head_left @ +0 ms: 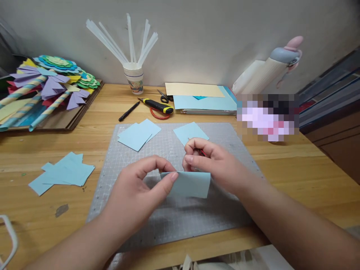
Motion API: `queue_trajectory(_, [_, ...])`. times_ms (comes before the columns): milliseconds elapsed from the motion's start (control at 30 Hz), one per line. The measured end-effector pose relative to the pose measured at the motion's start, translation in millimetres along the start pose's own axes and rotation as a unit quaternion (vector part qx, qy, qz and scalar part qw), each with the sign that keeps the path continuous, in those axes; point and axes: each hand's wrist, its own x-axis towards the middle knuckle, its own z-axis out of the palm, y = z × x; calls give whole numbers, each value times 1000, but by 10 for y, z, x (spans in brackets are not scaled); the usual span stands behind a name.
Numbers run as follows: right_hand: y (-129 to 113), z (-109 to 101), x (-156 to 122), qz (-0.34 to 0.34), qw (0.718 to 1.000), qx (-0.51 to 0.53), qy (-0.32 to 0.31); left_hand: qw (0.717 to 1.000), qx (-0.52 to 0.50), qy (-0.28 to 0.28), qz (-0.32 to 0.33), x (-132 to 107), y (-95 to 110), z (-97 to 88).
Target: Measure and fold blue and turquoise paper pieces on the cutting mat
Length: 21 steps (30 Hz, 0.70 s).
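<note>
Over the grey cutting mat (135, 221), my left hand (143, 183) pinches a light blue piece of paper (194, 184) by its top edge, thumb in front. The paper looks folded, with a straight edge uppermost. My right hand (210, 159) is closed beside the paper's right end, fingers curled around a red and black object (201, 152). Most of that object is hidden, so its kind is unclear. Behind the hands, a blue paper square (192, 131) and a small pile of blue squares (137, 135) lie on the mat.
More blue paper pieces (66, 170) lie left of the mat. Farther back are a pen (129, 111), a yellow-black cutter (156, 105), scissors (165, 97), stacked paper (205, 103) and a paper cup (134, 79) of white sticks. Paper flowers (53, 82) rest on cardboard at left.
</note>
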Motion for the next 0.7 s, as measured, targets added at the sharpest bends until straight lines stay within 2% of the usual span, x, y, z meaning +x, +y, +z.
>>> queue_trajectory(100, [41, 63, -52, -112, 981, -142, 67, 999, -12, -2, -53, 10, 14, 6])
queue_trajectory(200, [107, 110, -86, -195, 947, -247, 69, 999, 17, 13, -28, 31, 30, 21])
queue_trajectory(300, [153, 139, -91, -259, 908, -322, 71, 999, 38, 6, 18, 41, 29, 42])
queue_trajectory(533, [180, 156, -105, -282, 845, -446, 91, 988, 100, 0, 116, -6, -39, 82])
queue_trajectory(700, [185, 145, -116, -315, 813, -481, 94, 985, 112, 17, 131, -33, -11, 70])
